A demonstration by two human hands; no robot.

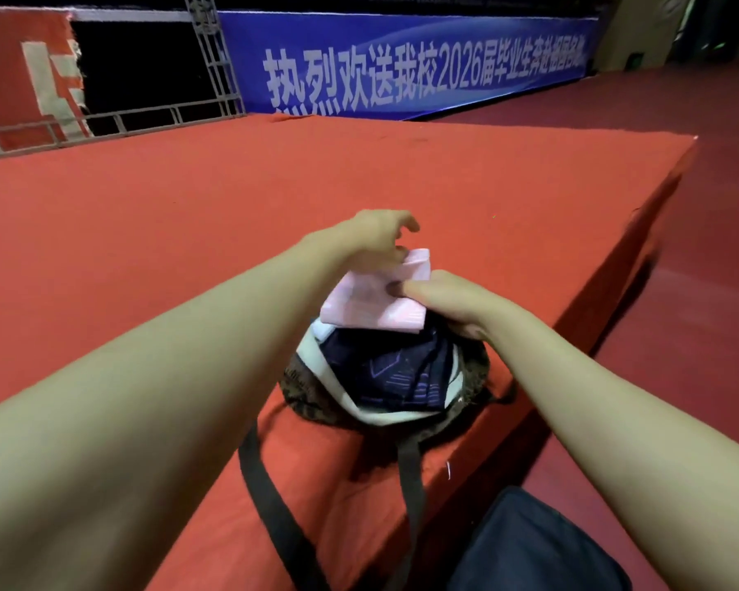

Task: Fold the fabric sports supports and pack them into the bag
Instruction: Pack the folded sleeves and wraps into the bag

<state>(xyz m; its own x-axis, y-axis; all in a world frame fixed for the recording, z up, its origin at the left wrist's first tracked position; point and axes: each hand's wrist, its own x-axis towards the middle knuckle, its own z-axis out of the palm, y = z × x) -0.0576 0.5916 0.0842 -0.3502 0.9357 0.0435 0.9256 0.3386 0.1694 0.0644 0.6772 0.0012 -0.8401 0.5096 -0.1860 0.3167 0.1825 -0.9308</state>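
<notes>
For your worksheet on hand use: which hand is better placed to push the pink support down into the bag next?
The right hand, probably. It pinches the pink support at its edge, directly above the open bag. The left hand only holds the far top corner, farther from the opening.

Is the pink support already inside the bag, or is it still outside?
Still outside. The folded pink support sits above the bag mouth, gripped by the left hand and right hand, over dark fabric already packed.
</notes>
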